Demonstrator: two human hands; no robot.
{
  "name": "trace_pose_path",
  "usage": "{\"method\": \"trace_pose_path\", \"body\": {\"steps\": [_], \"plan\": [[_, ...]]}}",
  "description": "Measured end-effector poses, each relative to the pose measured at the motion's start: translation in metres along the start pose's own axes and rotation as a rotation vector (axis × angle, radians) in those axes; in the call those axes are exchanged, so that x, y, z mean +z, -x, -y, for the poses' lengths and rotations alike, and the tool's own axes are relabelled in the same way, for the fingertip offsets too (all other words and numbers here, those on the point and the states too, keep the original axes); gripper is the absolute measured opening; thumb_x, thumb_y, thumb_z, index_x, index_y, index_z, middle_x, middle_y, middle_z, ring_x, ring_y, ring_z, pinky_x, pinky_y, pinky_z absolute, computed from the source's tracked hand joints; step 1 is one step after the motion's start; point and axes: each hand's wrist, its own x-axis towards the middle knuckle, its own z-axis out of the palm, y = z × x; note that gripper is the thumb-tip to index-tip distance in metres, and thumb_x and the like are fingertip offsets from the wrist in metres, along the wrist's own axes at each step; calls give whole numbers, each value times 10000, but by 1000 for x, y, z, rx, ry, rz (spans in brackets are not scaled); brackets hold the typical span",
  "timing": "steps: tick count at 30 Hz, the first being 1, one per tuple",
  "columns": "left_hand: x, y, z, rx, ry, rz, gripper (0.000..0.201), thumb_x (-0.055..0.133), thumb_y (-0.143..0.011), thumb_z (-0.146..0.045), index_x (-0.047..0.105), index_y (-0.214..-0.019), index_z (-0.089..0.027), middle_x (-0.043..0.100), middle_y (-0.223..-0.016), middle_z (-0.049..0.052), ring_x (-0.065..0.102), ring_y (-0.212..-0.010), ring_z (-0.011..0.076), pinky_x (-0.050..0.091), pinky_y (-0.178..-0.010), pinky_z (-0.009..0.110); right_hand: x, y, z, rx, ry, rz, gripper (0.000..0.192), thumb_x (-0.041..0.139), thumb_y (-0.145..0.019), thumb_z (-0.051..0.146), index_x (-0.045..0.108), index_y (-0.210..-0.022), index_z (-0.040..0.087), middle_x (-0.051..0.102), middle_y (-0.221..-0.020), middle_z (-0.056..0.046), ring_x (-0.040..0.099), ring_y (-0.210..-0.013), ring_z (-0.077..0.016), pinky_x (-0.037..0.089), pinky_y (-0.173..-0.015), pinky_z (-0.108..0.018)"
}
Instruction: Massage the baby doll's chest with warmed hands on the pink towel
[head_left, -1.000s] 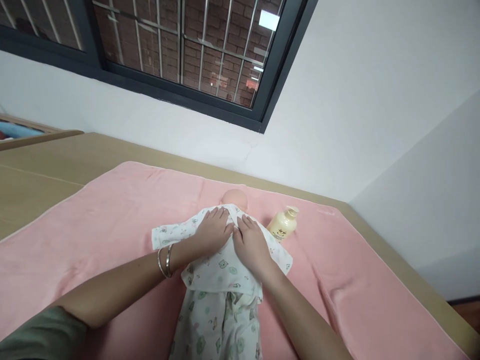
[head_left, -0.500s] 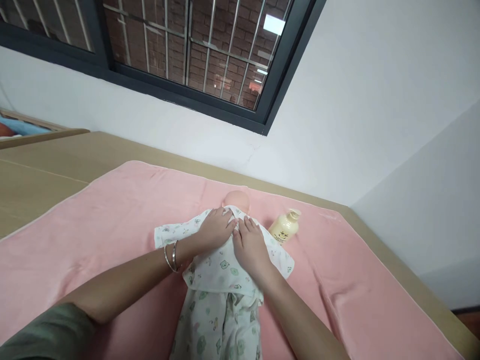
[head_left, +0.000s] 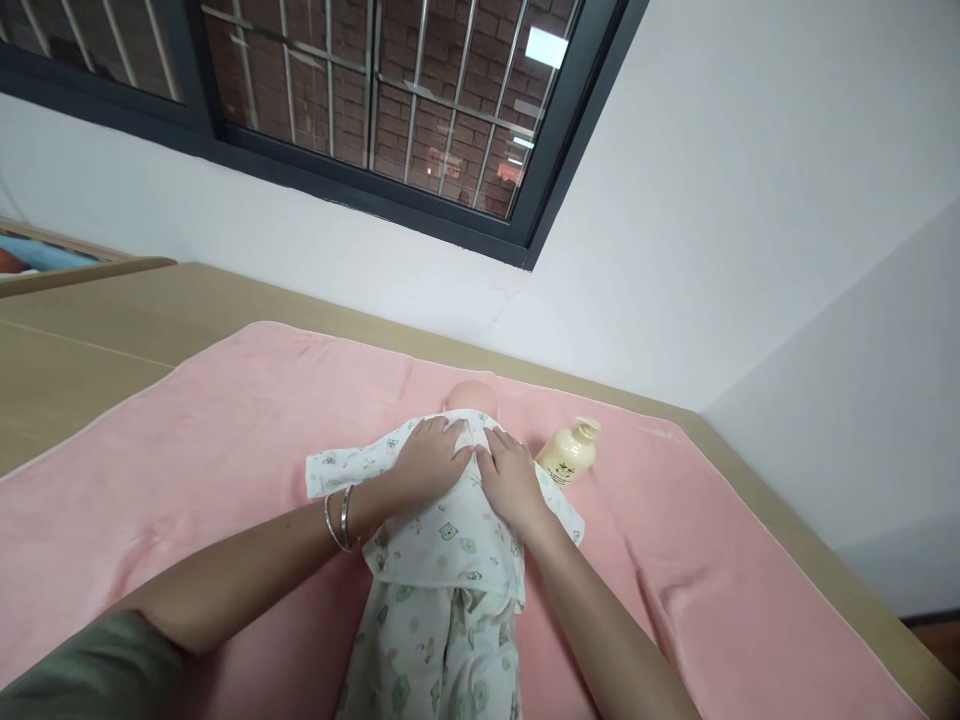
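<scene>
A baby doll lies on a pink blanket (head_left: 217,400), its bald head (head_left: 471,398) at the far end. It wears a white long-sleeved top (head_left: 442,540) with a green and pink print and matching trousers (head_left: 409,650). My left hand (head_left: 429,460) lies flat on the upper part of the top, left of the middle, fingers stretched out. Flat on the right side of the top rests my right hand (head_left: 514,480), its fingers slightly apart. The thumbs point towards each other near the neckline. The doll's own hands do not show.
A pale yellow pump bottle (head_left: 568,452) leans just right of the doll's shoulder. The blanket covers a wooden surface (head_left: 112,320) that meets a white wall (head_left: 637,300). Above is a dark-framed window (head_left: 420,210) with metal bars behind it.
My right hand has slid slightly right and away from the left, so the gap between the fingertips is wider. My left hand has hardly moved.
</scene>
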Motion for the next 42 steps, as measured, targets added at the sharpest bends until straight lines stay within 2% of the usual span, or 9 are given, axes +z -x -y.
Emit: {"method": "trace_pose_path", "body": {"steps": [5, 8, 14, 23, 30, 33, 37, 39, 42], "plan": [[1, -5, 13, 22, -3, 34, 284, 457, -952, -322, 631, -1132, -188, 643, -1001, 121, 602, -951, 277, 478, -865, 439, 3, 20, 21, -43, 70, -6, 543, 340, -1014, 333, 441, -1489, 91, 368, -1565, -182, 288, -1485, -333, 196, -1224, -529], [3, -3, 13, 86, -17, 31, 272, 455, -951, -305, 635, -1124, -195, 645, -1053, 127, 591, -994, 282, 470, -896, 459, 2, 15, 13, -82, -24, 16, 538, 341, -1019, 352, 443, -1492, 116, 381, -1566, -152, 293, -1491, -282, 186, -1240, -484], [6, 12, -2, 22, -42, -82, 426, 384, -977, -316, 549, -1294, -86, 602, -1233, 200, 533, -1157, 324, 433, -1009, 503, 5, -4, -15, -34, -161, 5, 582, 331, -1025, 428, 398, -1519, 128, 339, -1591, -130, 254, -1510, -241, 170, -1246, -465], [7, 16, -6, -9, -37, -132, 440, 355, -991, -317, 542, -1321, -94, 581, -1316, 199, 502, -1258, 333, 407, -1079, 516, 16, 0, -12, -41, -144, -88, 550, 347, -1015, 400, 446, -1491, 143, 398, -1563, -114, 319, -1479, -250, 186, -1239, -476], [13, 37, -19, 42, -86, -126, 489, 378, -989, -337, 465, -1416, -115, 460, -1489, 214, 375, -1420, 382, 345, -1128, 570, -2, -7, -25, -192, -111, -23, 527, 356, -1017, 425, 507, -1432, 137, 503, -1486, -121, 413, -1419, -245, 324, -1178, -420], [9, 31, -13, 63, -54, -73, 504, 373, -996, -358, 452, -1435, -124, 455, -1497, 213, 371, -1426, 376, 343, -1131, 574, -6, 1, -13, -142, 2, -21, 514, 294, -1029, 350, 495, -1439, 115, 508, -1476, -144, 428, -1405, -274, 321, -1174, -454], [1, 12, 3, 46, 7, 9, 459, 346, -1005, -355, 513, -1363, -121, 548, -1412, 200, 466, -1353, 325, 382, -1112, 554, 0, 24, 17, -30, 166, -14, 543, 295, -1005, 268, 436, -1478, 43, 436, -1514, -213, 362, -1442, -350, 267, -1191, -522], [0, 10, 5, 37, -5, 34, 463, 343, -1004, -360, 515, -1354, -111, 546, -1413, 206, 472, -1348, 327, 391, -1100, 556, 0, 29, 23, -19, 154, 5, 546, 315, -996, 259, 434, -1480, 37, 422, -1523, -214, 349, -1453, -340, 266, -1202, -488], [2, 22, -6, 54, -82, 25, 496, 362, -991, -349, 472, -1405, -100, 495, -1459, 234, 419, -1397, 372, 374, -1093, 588, -2, 22, 14, -19, 70, 3, 524, 311, -1009, 288, 466, -1464, 80, 459, -1509, -173, 367, -1448, -293, 272, -1207, -445]]}}
